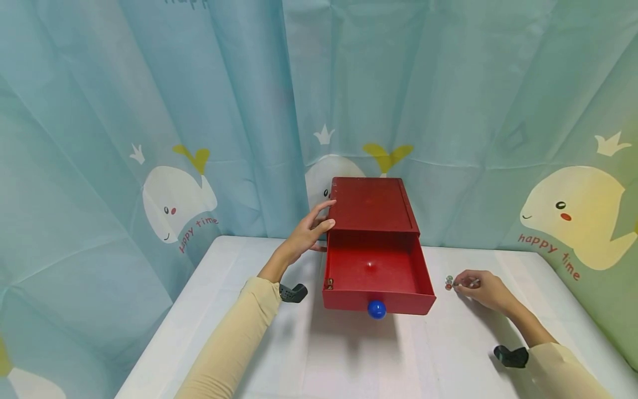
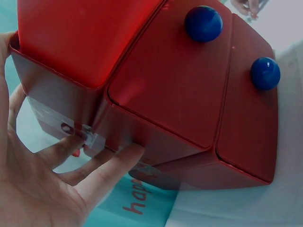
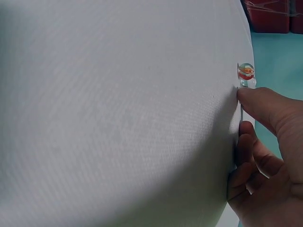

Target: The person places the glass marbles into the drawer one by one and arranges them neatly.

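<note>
A pale blue-green curtain printed with white whales (image 1: 448, 83) hangs at the far side of a white cloth-covered table (image 1: 379, 366). The open left hand (image 1: 304, 238) spreads against the left side of a red plastic drawer cabinet (image 1: 374, 205); light, even pressure there should steady it. Its red top drawer (image 1: 349, 302), with a round blue knob (image 1: 376, 310), stands pulled out, small shiny pieces (image 1: 329, 284) in the near left corner. To the right, small clear glass marbles with coloured centres (image 1: 449, 280) lie clustered at the fingertips of the right hand (image 1: 485, 291); whether it grips one, I cannot tell. Round glass rolls easily, so a low, gentle thumb-and-finger pinch seems best.
</note>
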The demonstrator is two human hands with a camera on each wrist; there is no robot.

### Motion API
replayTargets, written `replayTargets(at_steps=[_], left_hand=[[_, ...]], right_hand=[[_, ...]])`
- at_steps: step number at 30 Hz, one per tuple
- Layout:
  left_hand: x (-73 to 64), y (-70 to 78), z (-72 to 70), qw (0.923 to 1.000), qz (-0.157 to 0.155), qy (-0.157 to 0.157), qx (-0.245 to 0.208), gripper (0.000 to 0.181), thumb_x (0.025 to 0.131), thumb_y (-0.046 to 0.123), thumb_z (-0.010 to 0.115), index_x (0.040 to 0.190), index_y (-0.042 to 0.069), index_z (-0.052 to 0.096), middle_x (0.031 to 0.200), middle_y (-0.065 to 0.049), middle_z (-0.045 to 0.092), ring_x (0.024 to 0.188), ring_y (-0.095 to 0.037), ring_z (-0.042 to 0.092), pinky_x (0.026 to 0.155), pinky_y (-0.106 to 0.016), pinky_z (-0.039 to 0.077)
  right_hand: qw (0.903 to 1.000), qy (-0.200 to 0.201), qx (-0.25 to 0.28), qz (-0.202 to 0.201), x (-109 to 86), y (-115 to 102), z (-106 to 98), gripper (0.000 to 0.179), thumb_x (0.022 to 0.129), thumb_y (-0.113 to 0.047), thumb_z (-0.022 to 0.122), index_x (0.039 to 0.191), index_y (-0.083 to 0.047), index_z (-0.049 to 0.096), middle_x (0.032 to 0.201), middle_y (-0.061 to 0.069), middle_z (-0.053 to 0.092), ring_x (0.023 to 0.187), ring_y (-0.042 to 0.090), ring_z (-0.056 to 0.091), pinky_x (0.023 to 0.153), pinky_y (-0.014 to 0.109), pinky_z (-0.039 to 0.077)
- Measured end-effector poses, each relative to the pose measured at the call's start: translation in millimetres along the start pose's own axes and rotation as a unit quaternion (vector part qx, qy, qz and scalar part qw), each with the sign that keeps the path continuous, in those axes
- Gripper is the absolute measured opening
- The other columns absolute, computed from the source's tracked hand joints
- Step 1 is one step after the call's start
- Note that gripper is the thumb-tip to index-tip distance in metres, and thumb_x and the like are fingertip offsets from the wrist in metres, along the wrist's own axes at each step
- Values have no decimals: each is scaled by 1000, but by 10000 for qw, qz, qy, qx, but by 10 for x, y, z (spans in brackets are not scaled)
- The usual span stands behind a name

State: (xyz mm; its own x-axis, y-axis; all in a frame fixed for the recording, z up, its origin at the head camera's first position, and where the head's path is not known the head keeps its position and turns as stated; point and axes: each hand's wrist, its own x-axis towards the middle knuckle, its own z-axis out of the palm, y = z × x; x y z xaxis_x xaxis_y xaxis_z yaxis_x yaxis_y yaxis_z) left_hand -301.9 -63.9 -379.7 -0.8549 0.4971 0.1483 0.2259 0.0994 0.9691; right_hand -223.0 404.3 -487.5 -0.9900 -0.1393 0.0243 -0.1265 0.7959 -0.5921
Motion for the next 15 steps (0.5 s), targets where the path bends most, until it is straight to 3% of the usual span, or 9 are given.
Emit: replayTargets(at_steps=[6,15], left_hand=[[0,2,-1,10000,8,3,-23,58,102,38,57,156,41,37,156,-15,40,138,-34,46,87,-59,58],[-5,-16,-4,10000,-11,-11,-4,59,101,38,56,156,41,36,154,-14,41,137,-33,46,87,-58,58]], right_hand=[[10000,-23,14,-43,-7,-4,-11,12,93,-14,75,103,-8,73,94,5,67,82,21,55,64,26,49],[9962,54,73,-871,-3,-31,-119,9,89,-8,78,95,-10,71,85,-2,66,74,10,55,65,25,49]])
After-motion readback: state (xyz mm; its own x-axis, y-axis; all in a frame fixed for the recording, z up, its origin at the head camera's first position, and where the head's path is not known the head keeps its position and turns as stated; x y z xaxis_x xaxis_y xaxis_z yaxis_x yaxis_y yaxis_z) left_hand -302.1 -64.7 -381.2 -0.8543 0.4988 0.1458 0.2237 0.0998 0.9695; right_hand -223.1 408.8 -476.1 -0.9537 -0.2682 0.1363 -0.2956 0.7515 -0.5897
